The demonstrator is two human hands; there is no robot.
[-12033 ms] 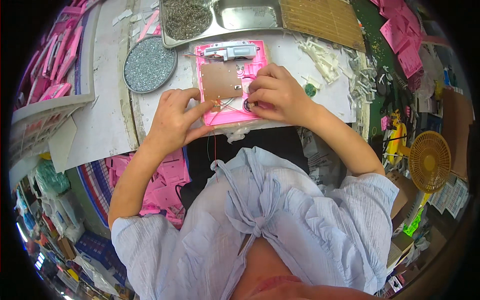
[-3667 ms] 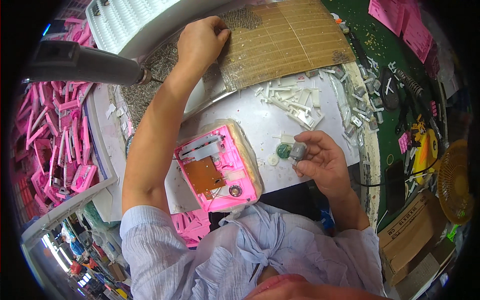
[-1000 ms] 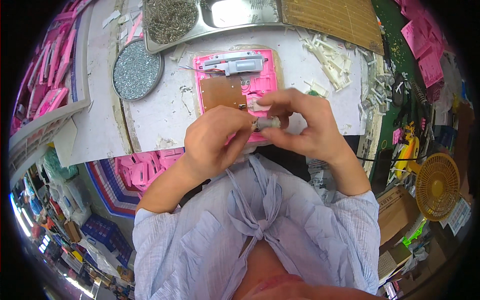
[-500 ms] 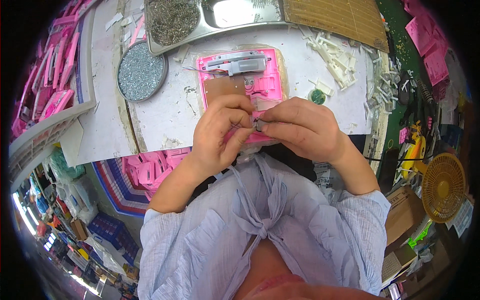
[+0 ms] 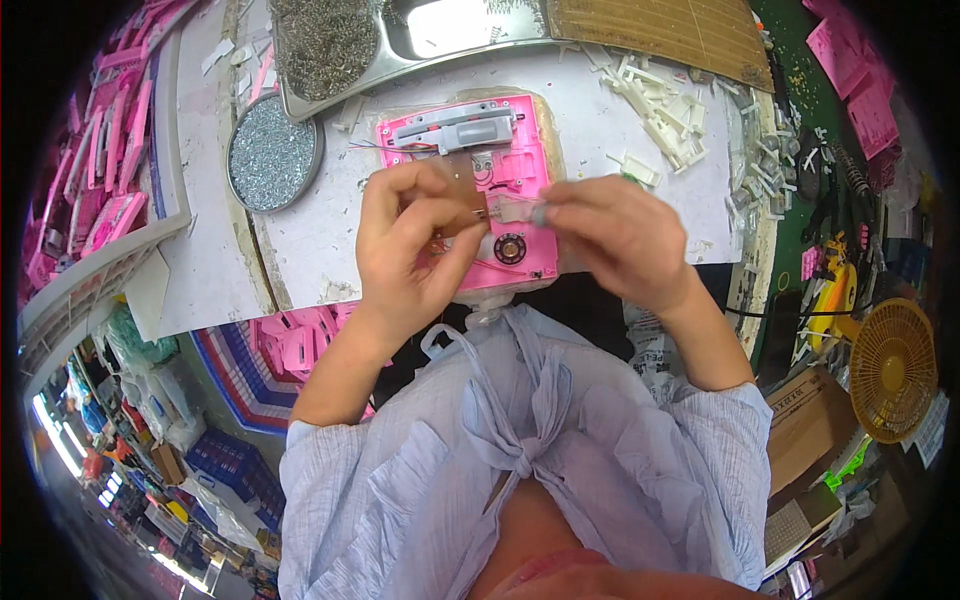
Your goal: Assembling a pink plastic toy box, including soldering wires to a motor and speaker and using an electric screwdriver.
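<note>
One pink casing (image 5: 520,170) is being worked over by two hands on the bench (image 5: 310,240).
The casing is being overlapped at its left by the left hand (image 5: 415,240) and at its right edge by the right hand (image 5: 625,235). One small grey part (image 5: 540,214) is being pinched in the right hand; whether anything is being gripped by the left, its fingertips drawn close together near one brown board (image 5: 465,182), cannot be told. One grey module (image 5: 475,130) and one round speaker (image 5: 510,249) are being held in the casing. Farther out, silvery bits are being held in one round tin (image 5: 319,160).
</note>
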